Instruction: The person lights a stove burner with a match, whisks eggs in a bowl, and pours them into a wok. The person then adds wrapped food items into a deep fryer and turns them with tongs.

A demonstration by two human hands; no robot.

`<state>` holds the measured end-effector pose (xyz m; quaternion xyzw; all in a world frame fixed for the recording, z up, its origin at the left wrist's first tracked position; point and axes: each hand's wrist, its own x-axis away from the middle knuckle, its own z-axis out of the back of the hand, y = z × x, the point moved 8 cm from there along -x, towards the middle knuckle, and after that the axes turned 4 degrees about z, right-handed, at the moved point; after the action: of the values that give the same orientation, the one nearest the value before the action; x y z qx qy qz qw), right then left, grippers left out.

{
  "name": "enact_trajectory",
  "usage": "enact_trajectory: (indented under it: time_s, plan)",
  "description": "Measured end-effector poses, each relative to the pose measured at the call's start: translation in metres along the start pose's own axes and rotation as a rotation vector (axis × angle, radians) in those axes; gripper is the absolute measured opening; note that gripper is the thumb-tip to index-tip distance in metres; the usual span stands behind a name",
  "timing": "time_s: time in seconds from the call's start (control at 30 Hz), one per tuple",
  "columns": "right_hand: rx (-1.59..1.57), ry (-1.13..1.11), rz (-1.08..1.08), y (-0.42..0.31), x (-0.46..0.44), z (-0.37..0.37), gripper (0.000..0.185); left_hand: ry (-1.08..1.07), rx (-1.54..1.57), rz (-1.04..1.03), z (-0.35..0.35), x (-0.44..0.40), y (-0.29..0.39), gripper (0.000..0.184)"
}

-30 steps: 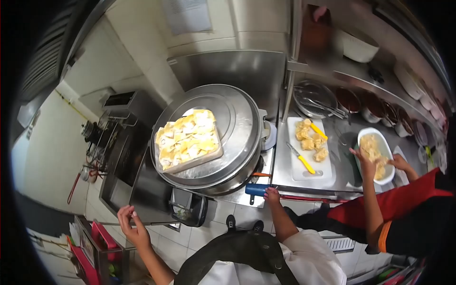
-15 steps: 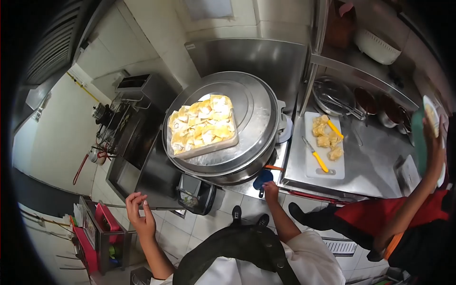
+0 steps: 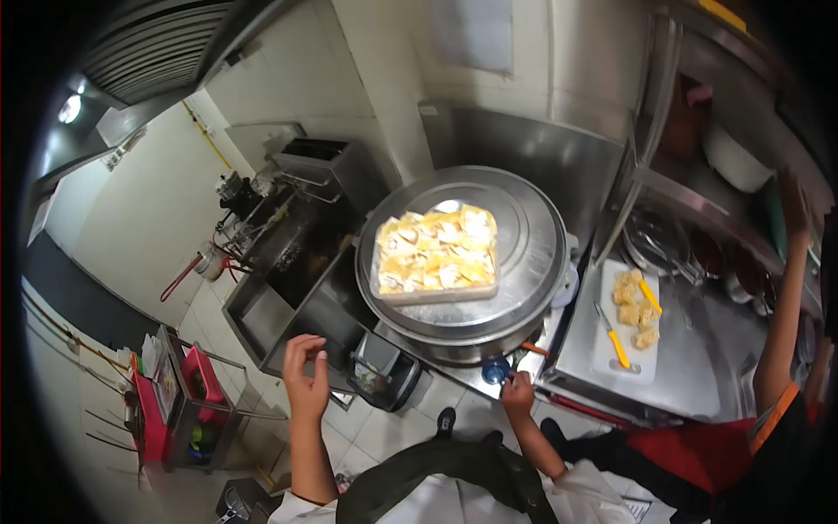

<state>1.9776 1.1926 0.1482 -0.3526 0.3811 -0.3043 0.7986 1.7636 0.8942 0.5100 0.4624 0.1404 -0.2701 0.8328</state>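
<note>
My left hand (image 3: 307, 384) is raised in the air at the lower left, holding nothing, its fingers loosely bent and apart. My right hand (image 3: 518, 395) is closed at the handle of a small blue cup (image 3: 496, 370), beside the base of the big pot. That large round metal pot (image 3: 463, 351) stands under its flat lid (image 3: 524, 253). On the lid sits a clear rectangular tub (image 3: 436, 295) heaped with pale yellow folded wrappers or dumplings (image 3: 436, 249). An orange handle (image 3: 534, 348) pokes out just above my right hand.
On the steel counter (image 3: 690, 375) at right, a white cutting board (image 3: 627, 368) bears yellow-handled knives (image 3: 618, 348) and pale lumps (image 3: 630, 297). A co-worker's arm (image 3: 781, 332) reaches up to the shelf. Left are a fryer (image 3: 314, 271), a bin (image 3: 384, 374) and a pink-trayed cart (image 3: 202, 389).
My view has swung, so the pot and counter appear further right and lower. The co-worker's arm has risen toward the shelf with the plate-like thing. My right hand stays by the blue cup.
</note>
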Motion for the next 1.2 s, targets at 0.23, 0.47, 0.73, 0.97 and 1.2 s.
enact_trajectory:
  time_s: [0.23,0.47,0.73,0.97,1.2]
  plan:
    - [-0.252,-0.036,0.166,-0.199,-0.180,0.069,0.006,-0.219,0.082,0.277,-0.111,-0.082,-0.126,0.034]
    - [0.106,-0.413,-0.025,-0.132,-0.295,-0.035,0.027,-0.172,-0.078,0.253,-0.178,-0.140,-0.158,0.023]
    - [0.061,-0.460,0.121,-0.229,-0.263,-0.017,0.012,-0.149,0.429,0.504,-0.126,-0.108,-0.162,0.024]
    - [-0.293,-0.492,0.143,-0.401,-0.133,-0.104,0.024,-0.120,1.272,0.742,0.052,-0.027,-0.240,0.015]
    - [-0.443,-0.533,-0.207,-0.389,-0.043,-0.221,0.005,-0.273,0.775,0.490,0.141,-0.057,-0.344,0.016]
